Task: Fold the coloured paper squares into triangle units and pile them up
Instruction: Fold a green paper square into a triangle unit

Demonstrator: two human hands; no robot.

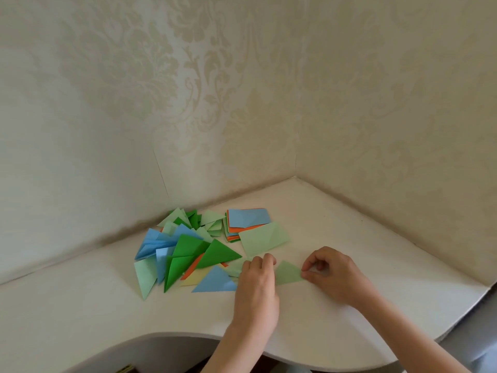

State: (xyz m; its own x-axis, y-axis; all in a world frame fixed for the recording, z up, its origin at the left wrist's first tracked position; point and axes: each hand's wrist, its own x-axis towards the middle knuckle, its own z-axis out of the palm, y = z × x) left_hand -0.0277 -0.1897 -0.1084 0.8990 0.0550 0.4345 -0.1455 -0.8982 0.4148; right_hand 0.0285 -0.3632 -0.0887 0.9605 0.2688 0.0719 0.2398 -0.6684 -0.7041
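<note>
Your left hand [256, 275] presses the light green paper [287, 272] flat on the white table [349, 324] while your right hand [332, 273] pinches its right corner. It lies just right of the triangle pile [188, 254], with the square stack [248, 222] behind.

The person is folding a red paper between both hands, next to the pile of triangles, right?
Not quite. The paper between the left hand and right hand is light green, not red, as the head view shows. The rest is right: it is beside the pile of triangles.
</note>
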